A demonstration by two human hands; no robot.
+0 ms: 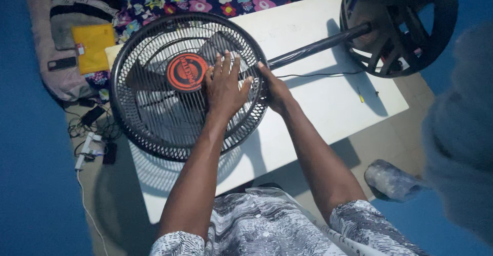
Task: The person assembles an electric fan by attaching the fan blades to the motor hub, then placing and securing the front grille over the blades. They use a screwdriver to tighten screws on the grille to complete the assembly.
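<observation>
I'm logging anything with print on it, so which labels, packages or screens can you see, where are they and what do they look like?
Round badge: centre of the fan grille, beside the left hand; orange-red with dark rim and lettering.
Yellow packet: flat, rectangular, on the striped bag at upper left, small label on its left edge.
Dark phone: lying below the packet, screen not lit.

Fan (154, 107) lying on counter (318, 107), base (405, 25) at right; left hand (224, 89) flat on grille, right hand (275, 89) at rim.

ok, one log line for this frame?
left hand: flat on round black wire fan grille | right hand: gripping grille rim | fan: lying on white table
</observation>
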